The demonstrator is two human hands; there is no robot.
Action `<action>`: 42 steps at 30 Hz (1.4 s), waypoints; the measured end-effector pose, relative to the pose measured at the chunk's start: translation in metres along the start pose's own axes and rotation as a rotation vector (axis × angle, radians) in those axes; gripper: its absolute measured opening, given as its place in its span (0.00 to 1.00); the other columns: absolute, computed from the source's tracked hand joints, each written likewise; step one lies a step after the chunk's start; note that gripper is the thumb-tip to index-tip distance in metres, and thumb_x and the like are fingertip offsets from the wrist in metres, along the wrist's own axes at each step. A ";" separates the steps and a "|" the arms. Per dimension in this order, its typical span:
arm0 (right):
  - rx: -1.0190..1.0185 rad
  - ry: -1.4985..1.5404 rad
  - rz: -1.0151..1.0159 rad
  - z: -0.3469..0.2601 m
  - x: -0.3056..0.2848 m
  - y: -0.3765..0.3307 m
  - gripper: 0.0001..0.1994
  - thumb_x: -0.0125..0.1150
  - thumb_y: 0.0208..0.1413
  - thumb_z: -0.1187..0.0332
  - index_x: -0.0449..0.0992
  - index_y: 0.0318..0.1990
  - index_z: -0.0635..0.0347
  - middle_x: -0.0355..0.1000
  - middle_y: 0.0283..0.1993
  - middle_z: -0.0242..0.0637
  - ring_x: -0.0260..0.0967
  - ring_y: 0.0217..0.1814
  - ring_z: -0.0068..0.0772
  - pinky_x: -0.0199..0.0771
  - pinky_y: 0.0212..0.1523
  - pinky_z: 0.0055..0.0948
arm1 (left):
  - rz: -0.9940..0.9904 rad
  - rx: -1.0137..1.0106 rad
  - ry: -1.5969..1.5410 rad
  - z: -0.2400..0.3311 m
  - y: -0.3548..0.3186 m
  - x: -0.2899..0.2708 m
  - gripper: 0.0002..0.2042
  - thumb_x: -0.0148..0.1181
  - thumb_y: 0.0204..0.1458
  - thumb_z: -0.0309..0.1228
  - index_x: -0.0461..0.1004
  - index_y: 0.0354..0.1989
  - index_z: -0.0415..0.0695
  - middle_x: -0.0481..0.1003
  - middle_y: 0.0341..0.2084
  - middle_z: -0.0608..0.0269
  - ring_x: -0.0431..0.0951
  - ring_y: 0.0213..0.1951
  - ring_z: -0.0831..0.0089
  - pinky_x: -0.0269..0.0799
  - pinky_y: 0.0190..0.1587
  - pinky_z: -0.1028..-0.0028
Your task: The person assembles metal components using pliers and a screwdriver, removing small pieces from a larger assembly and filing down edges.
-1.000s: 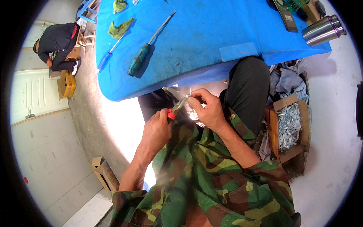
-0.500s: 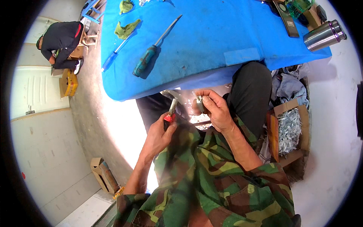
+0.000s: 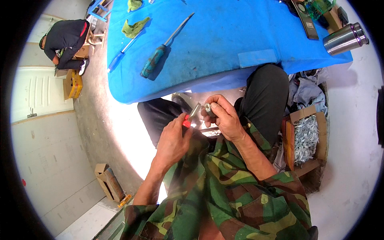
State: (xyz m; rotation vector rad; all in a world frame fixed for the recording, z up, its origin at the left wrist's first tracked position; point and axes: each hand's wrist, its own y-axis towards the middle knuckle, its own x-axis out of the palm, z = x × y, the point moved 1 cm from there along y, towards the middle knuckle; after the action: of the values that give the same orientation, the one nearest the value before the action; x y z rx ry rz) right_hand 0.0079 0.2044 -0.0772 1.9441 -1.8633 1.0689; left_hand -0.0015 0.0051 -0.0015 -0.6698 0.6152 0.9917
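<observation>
My left hand (image 3: pixel 174 138) is closed around the red handle of a knife-like tool (image 3: pixel 195 111) with a flat, pale metal blade. Its blade points up and to the right, with the tip close to my right hand (image 3: pixel 227 120); whether it touches anything there is hard to tell. Between the thumb and fingers of that right hand sits a small, roughly cylindrical metal part (image 3: pixel 209 110), partly hidden by the fingers. Both hands are above my lap, just in front of the near edge of the blue-covered table (image 3: pixel 216 44).
On the table lie a teal-handled screwdriver (image 3: pixel 154 62), a blue-handled screwdriver (image 3: pixel 117 61), green cloth scraps (image 3: pixel 135 28), a phone (image 3: pixel 306 24) and a steel flask (image 3: pixel 345 39). At right stands a cardboard box (image 3: pixel 321 148) of metal strips. Another person (image 3: pixel 68 38) sits bent over at far left.
My left hand has moved up and right, bringing the blade next to the metal part and tilting it rightward. The right hand has shifted slightly and turned the part.
</observation>
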 end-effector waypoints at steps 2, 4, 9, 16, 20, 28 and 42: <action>0.007 -0.006 0.023 0.002 0.002 0.000 0.11 0.48 0.76 0.64 0.70 0.56 0.59 0.76 0.42 0.35 0.72 0.37 0.21 0.77 0.39 0.24 | 0.011 0.018 0.072 0.000 -0.001 0.002 0.24 0.62 0.61 0.28 0.68 0.63 0.30 0.78 0.48 0.38 0.78 0.51 0.41 0.73 0.56 0.53; 0.013 -0.006 0.034 0.003 0.002 0.001 0.11 0.47 0.76 0.64 0.69 0.56 0.59 0.76 0.42 0.35 0.72 0.36 0.22 0.76 0.38 0.25 | 0.016 0.001 0.088 0.001 -0.001 0.004 0.24 0.63 0.60 0.28 0.68 0.63 0.30 0.78 0.49 0.38 0.77 0.51 0.42 0.72 0.56 0.53; 0.007 -0.033 0.044 0.004 0.003 0.000 0.11 0.49 0.76 0.63 0.70 0.54 0.60 0.75 0.40 0.33 0.71 0.35 0.19 0.75 0.37 0.23 | 0.035 0.016 0.147 0.003 -0.001 0.006 0.24 0.64 0.58 0.27 0.69 0.62 0.30 0.77 0.48 0.39 0.77 0.50 0.42 0.72 0.55 0.53; -0.064 -0.063 0.031 0.008 0.001 0.003 0.08 0.54 0.74 0.66 0.72 0.50 0.62 0.76 0.40 0.33 0.72 0.36 0.19 0.75 0.38 0.22 | 0.047 -0.017 0.182 0.005 -0.006 0.010 0.24 0.64 0.57 0.26 0.68 0.61 0.30 0.76 0.47 0.40 0.76 0.49 0.43 0.73 0.53 0.52; -0.112 -0.095 0.037 0.012 0.000 0.005 0.07 0.55 0.73 0.68 0.72 0.49 0.63 0.75 0.40 0.32 0.72 0.35 0.20 0.76 0.38 0.23 | 0.087 -0.053 0.198 0.006 -0.011 0.015 0.20 0.63 0.61 0.28 0.70 0.60 0.35 0.77 0.46 0.43 0.77 0.50 0.43 0.72 0.53 0.52; -0.217 -0.341 0.077 0.007 0.008 0.006 0.07 0.56 0.73 0.69 0.73 0.50 0.62 0.75 0.38 0.30 0.73 0.36 0.19 0.77 0.38 0.24 | 0.075 -0.126 0.200 0.011 -0.011 0.020 0.20 0.62 0.61 0.28 0.69 0.60 0.34 0.76 0.46 0.43 0.76 0.50 0.43 0.71 0.53 0.52; -0.249 -0.310 0.111 0.004 0.006 0.006 0.08 0.57 0.74 0.67 0.73 0.50 0.63 0.72 0.37 0.27 0.68 0.38 0.16 0.74 0.40 0.23 | -0.075 -0.227 -0.157 0.007 0.004 0.019 0.22 0.65 0.56 0.38 0.73 0.54 0.35 0.77 0.37 0.49 0.79 0.40 0.57 0.74 0.49 0.61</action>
State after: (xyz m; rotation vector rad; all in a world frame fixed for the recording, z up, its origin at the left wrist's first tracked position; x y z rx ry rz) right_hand 0.0033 0.1966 -0.0777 1.9641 -2.1654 0.5484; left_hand 0.0037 0.0227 -0.0117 -0.8001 0.3397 1.0415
